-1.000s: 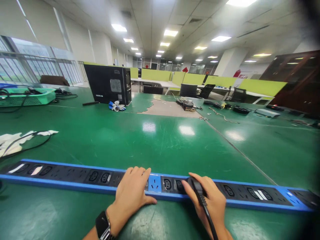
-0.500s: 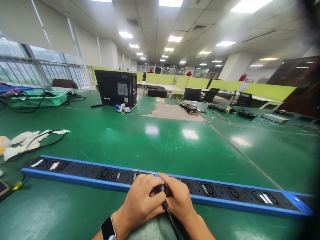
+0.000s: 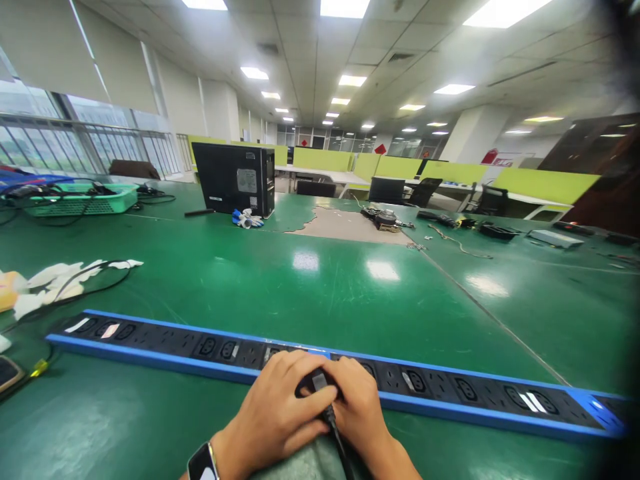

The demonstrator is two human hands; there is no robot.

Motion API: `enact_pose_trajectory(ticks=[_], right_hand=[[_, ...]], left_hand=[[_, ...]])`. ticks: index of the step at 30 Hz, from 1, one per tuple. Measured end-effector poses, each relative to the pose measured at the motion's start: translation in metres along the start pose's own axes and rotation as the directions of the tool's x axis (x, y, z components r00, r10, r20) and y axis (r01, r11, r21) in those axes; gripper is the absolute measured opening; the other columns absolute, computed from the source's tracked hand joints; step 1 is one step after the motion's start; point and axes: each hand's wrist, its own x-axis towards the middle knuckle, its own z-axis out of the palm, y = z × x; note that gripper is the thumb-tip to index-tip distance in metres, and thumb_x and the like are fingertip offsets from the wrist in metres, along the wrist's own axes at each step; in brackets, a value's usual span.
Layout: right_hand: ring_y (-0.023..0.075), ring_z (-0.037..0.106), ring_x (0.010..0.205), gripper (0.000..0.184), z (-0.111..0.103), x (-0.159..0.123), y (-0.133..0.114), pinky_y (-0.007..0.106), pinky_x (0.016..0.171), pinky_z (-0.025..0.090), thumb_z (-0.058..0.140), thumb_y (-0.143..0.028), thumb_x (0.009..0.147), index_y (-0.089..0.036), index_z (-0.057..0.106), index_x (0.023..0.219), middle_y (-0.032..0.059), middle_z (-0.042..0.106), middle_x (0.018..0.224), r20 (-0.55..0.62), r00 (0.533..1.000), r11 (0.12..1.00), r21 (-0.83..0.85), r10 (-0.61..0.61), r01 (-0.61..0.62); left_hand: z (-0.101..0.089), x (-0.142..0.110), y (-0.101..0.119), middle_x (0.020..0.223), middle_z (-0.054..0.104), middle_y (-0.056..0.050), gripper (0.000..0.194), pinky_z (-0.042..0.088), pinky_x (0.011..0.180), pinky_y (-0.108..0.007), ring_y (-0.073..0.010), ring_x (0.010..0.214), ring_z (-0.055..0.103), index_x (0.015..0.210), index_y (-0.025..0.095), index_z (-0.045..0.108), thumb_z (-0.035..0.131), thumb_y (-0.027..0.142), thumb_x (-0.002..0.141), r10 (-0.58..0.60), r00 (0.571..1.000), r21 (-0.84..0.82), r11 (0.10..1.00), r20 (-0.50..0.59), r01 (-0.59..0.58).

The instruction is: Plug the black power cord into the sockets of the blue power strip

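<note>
A long blue-edged power strip (image 3: 483, 392) with black sockets lies across the near part of the green table. My left hand (image 3: 283, 403) and my right hand (image 3: 359, 407) meet at its middle, fingers curled round a black power plug (image 3: 319, 380). From the plug a thick black cord (image 3: 337, 437) runs down between my wrists. The fingers cover the plug's front and the sockets beneath, so I cannot tell how far it sits in one.
A black computer case (image 3: 233, 177) stands farther back, with blue-white gloves (image 3: 247, 219) beside it. Far left is a green basket (image 3: 107, 200) of cables. White crumpled gloves or cloth (image 3: 57, 280) and a phone-like device (image 3: 7, 373) lie nearer. Loose parts (image 3: 385, 219) sit at the back.
My right hand has moved left with the plug, from a socket farther right to the strip's middle. My left hand has left the strip and closed round the plug too.
</note>
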Motion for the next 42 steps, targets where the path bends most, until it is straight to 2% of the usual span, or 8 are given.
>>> enact_pose_trajectory(ticks=[4, 6, 9, 12, 15, 19, 25, 42], right_hand=[[0.0135, 0.047, 0.054, 0.017, -0.001, 0.002, 0.000, 0.027, 0.051, 0.033, 0.048, -0.026, 0.090, -0.018, 0.062, 0.087, -0.0005, 0.058, 0.060, 0.015, 1.000, 0.999, -0.032, -0.013, 0.013], [0.0135, 0.047, 0.054, 0.019, -0.002, 0.003, 0.000, 0.027, 0.051, 0.033, 0.049, -0.030, 0.090, -0.018, 0.063, 0.095, -0.0012, 0.056, 0.059, 0.007, 0.999, 0.997, -0.067, -0.039, 0.039], [0.0134, 0.052, 0.058, 0.027, -0.004, 0.003, 0.001, 0.027, 0.055, 0.037, 0.055, -0.032, 0.089, -0.018, 0.060, 0.111, -0.0005, 0.060, 0.066, 0.007, 1.000, 0.997, -0.071, -0.015, 0.015], [0.0128, 0.054, 0.060, 0.026, -0.006, 0.002, 0.001, 0.026, 0.056, 0.041, 0.062, -0.031, 0.085, -0.019, 0.061, 0.109, -0.0016, 0.059, 0.066, -0.008, 0.998, 0.997, -0.029, 0.069, -0.069], [0.0115, 0.053, 0.056, 0.019, -0.006, 0.001, 0.000, 0.024, 0.054, 0.042, 0.060, -0.026, 0.086, -0.019, 0.064, 0.103, -0.0027, 0.056, 0.062, -0.052, 0.989, 0.991, 0.005, 0.137, -0.137], [0.0111, 0.052, 0.053, 0.014, -0.003, 0.001, -0.002, 0.024, 0.052, 0.041, 0.059, -0.026, 0.086, -0.018, 0.067, 0.095, -0.0025, 0.056, 0.060, -0.062, 0.984, 0.985, 0.006, 0.170, -0.170], [0.0105, 0.052, 0.052, 0.010, -0.003, 0.002, -0.003, 0.023, 0.052, 0.040, 0.058, -0.023, 0.087, -0.018, 0.066, 0.090, -0.0029, 0.056, 0.058, -0.052, 0.981, 0.982, 0.039, 0.189, -0.187], [0.0099, 0.052, 0.051, 0.015, -0.009, 0.007, -0.005, 0.024, 0.052, 0.036, 0.056, -0.023, 0.087, -0.019, 0.066, 0.076, -0.0025, 0.059, 0.057, -0.024, 0.977, 0.976, 0.058, 0.211, -0.209]], left_hand=[[0.010, 0.008, 0.000, 0.125, 0.056, -0.007, 0.015, 0.045, 0.094, -0.039, -0.0225, 0.113, 0.050, 0.098, 0.025, 0.064, 0.052, 0.026, 0.090, 0.035, 0.999, -0.008, 0.999, -0.024, -0.035], [0.012, 0.008, -0.001, 0.114, 0.062, -0.005, 0.013, 0.047, 0.087, -0.034, -0.0194, 0.102, 0.055, 0.086, 0.024, 0.065, 0.053, 0.025, 0.090, 0.039, 0.993, 0.014, 0.999, -0.109, -0.037], [0.002, 0.001, -0.011, 0.097, 0.065, 0.000, 0.012, 0.047, 0.082, -0.032, -0.0166, 0.092, 0.058, 0.092, 0.030, 0.068, 0.059, 0.022, 0.088, 0.021, 0.965, 0.127, 0.992, -0.260, 0.013], [-0.024, -0.014, -0.033, 0.097, 0.065, -0.001, 0.032, 0.046, 0.083, -0.036, -0.0192, 0.093, 0.060, 0.112, 0.038, 0.064, 0.058, 0.018, 0.088, -0.088, 0.913, 0.250, 0.947, -0.399, 0.201], [-0.048, -0.032, -0.054, 0.112, 0.064, -0.005, 0.042, 0.048, 0.085, -0.039, -0.0224, 0.097, 0.062, 0.127, 0.036, 0.056, 0.058, 0.018, 0.088, -0.262, 0.825, 0.214, 0.886, -0.501, 0.411], [-0.056, -0.055, -0.067, 0.114, 0.066, -0.004, 0.036, 0.052, 0.091, -0.037, -0.0229, 0.098, 0.066, 0.124, 0.029, 0.058, 0.060, 0.032, 0.088, -0.431, 0.766, 0.077, 0.848, -0.478, 0.525], [-0.040, -0.067, -0.069, 0.110, 0.071, -0.004, 0.034, 0.056, 0.089, -0.035, -0.0213, 0.096, 0.069, 0.118, 0.024, 0.062, 0.060, 0.040, 0.087, -0.512, 0.809, 0.032, 0.839, -0.289, 0.542], [-0.046, -0.050, -0.067, 0.108, 0.072, -0.003, 0.028, 0.053, 0.083, -0.031, -0.0191, 0.097, 0.066, 0.115, 0.027, 0.063, 0.061, 0.026, 0.087, -0.301, 0.940, 0.075, 0.946, -0.161, 0.316]])
